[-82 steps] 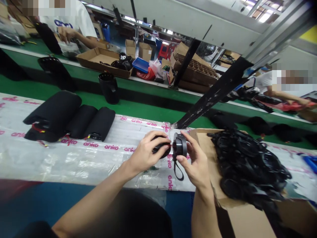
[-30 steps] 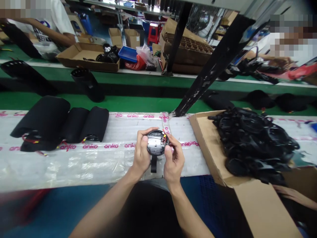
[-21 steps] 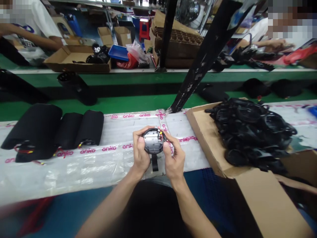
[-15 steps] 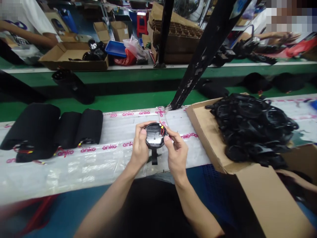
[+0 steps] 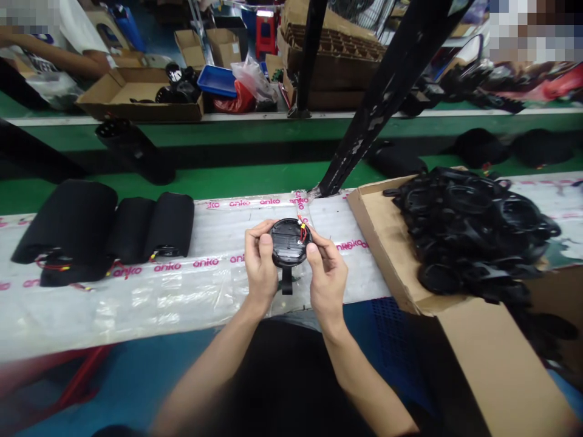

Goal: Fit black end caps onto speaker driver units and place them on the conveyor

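Observation:
Between my two hands is a round black plastic end cap of a speaker-like cylinder, with red and black wires and a yellow connector at its upper right. A black strap hangs from its near edge. My left hand grips the left rim, thumb on top. On the right rim, my right hand is closed with its thumb on the edge. What lies under the cap is hidden. Black fabric-covered cylinders with wires at their near ends lie to the left on the white-covered bench.
On the right, a cardboard box holds a heap of black plastic rings. A dark slanted metal post rises behind my hands. Across the green conveyor are another cardboard tray, a blue tray and people at work.
The whole view has shifted slightly. Both hands keep hold of the round cap; my right thumb sits a little farther off its face. A person's forearm at the lower right is gone from view.

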Tool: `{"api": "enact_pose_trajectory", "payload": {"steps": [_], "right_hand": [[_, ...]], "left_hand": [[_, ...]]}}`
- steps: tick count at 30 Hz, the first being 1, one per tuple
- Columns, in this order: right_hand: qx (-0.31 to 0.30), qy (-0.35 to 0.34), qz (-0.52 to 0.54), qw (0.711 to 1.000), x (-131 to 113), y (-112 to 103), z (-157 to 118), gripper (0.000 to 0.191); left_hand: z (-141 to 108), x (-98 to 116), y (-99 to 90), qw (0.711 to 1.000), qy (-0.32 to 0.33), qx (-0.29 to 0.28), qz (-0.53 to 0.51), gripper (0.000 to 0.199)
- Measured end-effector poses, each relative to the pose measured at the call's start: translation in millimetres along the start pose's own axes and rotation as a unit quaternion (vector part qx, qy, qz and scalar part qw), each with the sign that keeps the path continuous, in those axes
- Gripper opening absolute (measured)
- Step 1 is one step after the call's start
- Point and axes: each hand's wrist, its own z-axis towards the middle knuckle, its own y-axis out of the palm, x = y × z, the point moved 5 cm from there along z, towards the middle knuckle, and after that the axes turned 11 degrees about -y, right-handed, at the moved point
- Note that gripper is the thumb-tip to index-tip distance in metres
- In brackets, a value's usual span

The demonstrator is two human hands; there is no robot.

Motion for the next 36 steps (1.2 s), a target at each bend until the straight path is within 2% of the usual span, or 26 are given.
{"api": "enact_pose_trajectory", "payload": {"steps": [4, 6, 9, 11, 14, 17, 20, 24, 27, 30, 32, 34, 36], "right_hand": [[0.012, 0.008, 0.005, 1.000, 0.5, 0.0, -4.2, 0.032], [0.011, 0.000, 0.006, 1.000, -0.5, 1.2, -4.0, 0.033], [0.001, -0.021, -0.005, 1.000, 0.2, -1.5, -1.1, 0.034], [-0.038, -0.040, -0.010, 0.998, 3.4, -6.6, 2.1, 0.038], [-0.135, -0.089, -0.017, 0.987, 9.5, -16.9, 8.0, 0.057], [-0.175, -0.125, -0.043, 0.976, 17.1, -27.7, 16.4, 0.068], [-0.174, -0.160, -0.055, 0.970, 22.9, -30.4, 24.8, 0.069], [-0.156, -0.208, -0.060, 0.964, 21.8, -27.4, 28.8, 0.073], [-0.185, -0.176, -0.076, 0.964, 18.8, -28.1, 26.7, 0.071], [-0.221, -0.128, -0.078, 0.964, 22.4, -40.4, 19.7, 0.062], [-0.191, -0.093, -0.090, 0.973, 34.5, -58.0, 13.7, 0.053], [-0.141, -0.063, -0.117, 0.981, 52.3, -76.4, 5.4, 0.037], [-0.119, -0.057, -0.142, 0.981, 68.3, -86.3, -4.7, 0.023]], "left_hand": [[-3.2, 0.7, 0.5, 0.999, -0.004, -0.029, -0.013, 0.032], [9.1, -1.1, 0.7, 0.998, 0.005, -0.065, -0.025, 0.028], [30.5, -5.8, 4.8, 0.989, 0.007, -0.142, -0.030, 0.035], [37.5, -7.4, 9.2, 0.980, 0.001, -0.197, -0.017, 0.046], [36.4, -7.1, 13.2, 0.967, -0.004, -0.254, 0.009, 0.054], [33.8, -6.7, 11.0, 0.968, 0.009, -0.249, 0.033, 0.057], [35.1, -10.4, 8.5, 0.971, 0.013, -0.231, 0.058, 0.061], [38.1, -12.0, 9.6, 0.970, 0.009, -0.234, 0.067, 0.062], [41.3, -7.5, 7.8, 0.958, -0.009, -0.280, 0.056, 0.058], [43.8, -3.4, -7.9, 0.936, -0.033, -0.349, 0.031, 0.064], [42.6, -6.9, -26.6, 0.927, -0.049, -0.369, 0.034, 0.069], [35.3, -18.7, -42.0, 0.917, -0.064, -0.380, 0.103, 0.074], [25.8, -31.6, -48.6, 0.911, -0.052, -0.358, 0.198, 0.098]]}}
